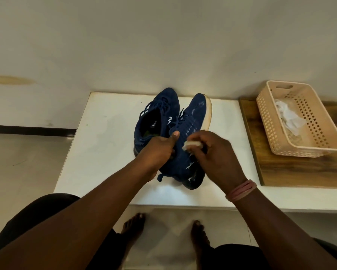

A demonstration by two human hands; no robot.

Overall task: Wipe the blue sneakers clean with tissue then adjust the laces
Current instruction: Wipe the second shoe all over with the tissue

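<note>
Steadying the tilted right-side blue knit sneaker [185, 133] on the white table [97, 152], left hand [160, 147] grips its collar so right hand [212, 152], pinching a wadded white tissue [193, 144], can rub the upper; other blue sneaker [154, 117] touching alongside

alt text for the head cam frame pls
Left hand grips a tilted blue sneaker while the right hand rubs a tissue on it. Second sneaker sits alongside on the white table; basket at right.
</note>
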